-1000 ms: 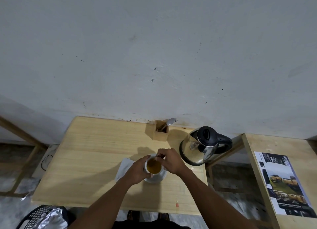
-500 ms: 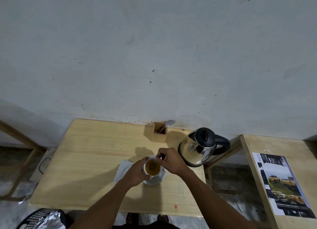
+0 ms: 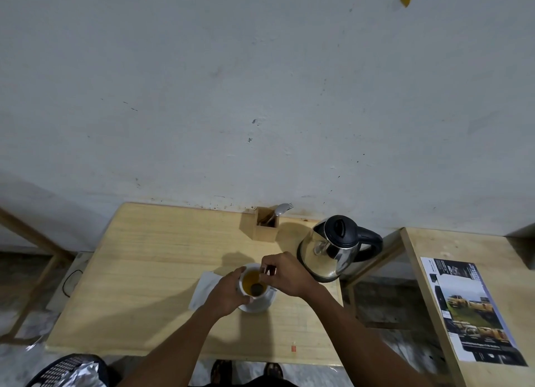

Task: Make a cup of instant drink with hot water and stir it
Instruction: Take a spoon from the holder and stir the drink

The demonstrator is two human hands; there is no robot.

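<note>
A white cup point(image 3: 252, 283) full of amber drink stands on a white saucer point(image 3: 260, 305) near the front of the wooden table point(image 3: 150, 270). My left hand point(image 3: 228, 292) wraps the cup's left side. My right hand point(image 3: 285, 273) hovers over the cup's right rim, pinching the handle of a spoon point(image 3: 257, 286) whose bowl is dipped in the drink. A steel electric kettle point(image 3: 333, 249) with a black lid and handle stands just right of my right hand.
A white napkin or sachet point(image 3: 202, 288) lies left of the saucer. A wooden holder point(image 3: 265, 227) with a fork stands at the wall. A second table with a printed sheet point(image 3: 472, 308) is on the right. A black basket with foil point(image 3: 69, 372) sits bottom left.
The spoon's bowl now shows in the drink nearer me; my right hand has shifted slightly over the cup. My left hand keeps its hold. The view has drifted a little.
</note>
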